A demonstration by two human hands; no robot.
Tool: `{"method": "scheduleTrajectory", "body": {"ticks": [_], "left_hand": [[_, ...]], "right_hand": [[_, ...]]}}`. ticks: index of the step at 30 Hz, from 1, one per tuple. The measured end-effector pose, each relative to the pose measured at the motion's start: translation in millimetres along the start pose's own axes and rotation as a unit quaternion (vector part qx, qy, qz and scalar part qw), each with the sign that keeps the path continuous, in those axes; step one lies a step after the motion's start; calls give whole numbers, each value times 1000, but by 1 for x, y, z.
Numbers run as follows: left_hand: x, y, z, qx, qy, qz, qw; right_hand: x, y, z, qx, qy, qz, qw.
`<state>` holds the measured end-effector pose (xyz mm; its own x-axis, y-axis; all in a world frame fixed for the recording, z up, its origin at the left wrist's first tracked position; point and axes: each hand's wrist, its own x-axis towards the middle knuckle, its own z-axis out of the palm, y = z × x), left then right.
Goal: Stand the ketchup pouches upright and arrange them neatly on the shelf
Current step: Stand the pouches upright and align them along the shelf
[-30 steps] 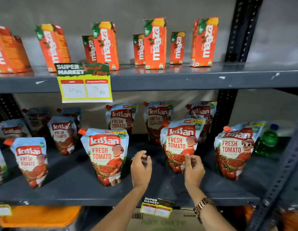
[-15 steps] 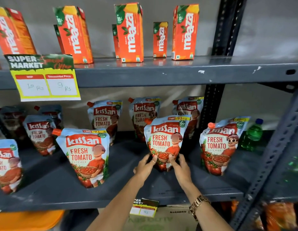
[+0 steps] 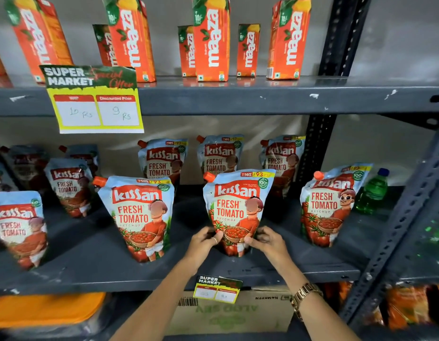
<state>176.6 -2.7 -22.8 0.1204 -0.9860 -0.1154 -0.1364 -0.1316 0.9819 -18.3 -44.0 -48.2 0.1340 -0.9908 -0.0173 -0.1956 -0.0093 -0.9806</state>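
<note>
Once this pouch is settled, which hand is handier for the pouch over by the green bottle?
The right hand, probably. It grips the centre pouch on the side nearer the far-right pouch; the left hand would have to cross over.

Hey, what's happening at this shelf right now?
A person is tidying ketchup pouches on the grey metal middle shelf. The left hand and the right hand grip the lower sides of one light-blue and red Kissan ketchup pouch, which stands upright near the front edge. Other Kissan pouches already stand around it, in front and back rows. A small green plastic bottle sits at the right end, and orange Maaza juice cartons line the shelf above.
</note>
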Motion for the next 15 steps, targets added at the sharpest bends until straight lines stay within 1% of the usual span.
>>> {"method": "scheduleTrajectory", "body": {"ticks": [4,9,12,13,15], "left_hand": [[-12,-3,-5,-3,-5,2,1000],[-17,-2,-6,-5,-8,1,1000],[-19,-3,-5,-4,-10,-9,1000],[-20,-5,-3,14,1,-2,1000],[-26,-12,4,62,65,29,996]], "right_hand": [[-2,0,3,9,-16,1,1000],[-5,-1,5,27,-7,8,1000],[-9,-4,4,37,-27,8,999],[-10,-5,4,30,-35,6,999],[-10,-6,2,19,-41,-1,999]]}}
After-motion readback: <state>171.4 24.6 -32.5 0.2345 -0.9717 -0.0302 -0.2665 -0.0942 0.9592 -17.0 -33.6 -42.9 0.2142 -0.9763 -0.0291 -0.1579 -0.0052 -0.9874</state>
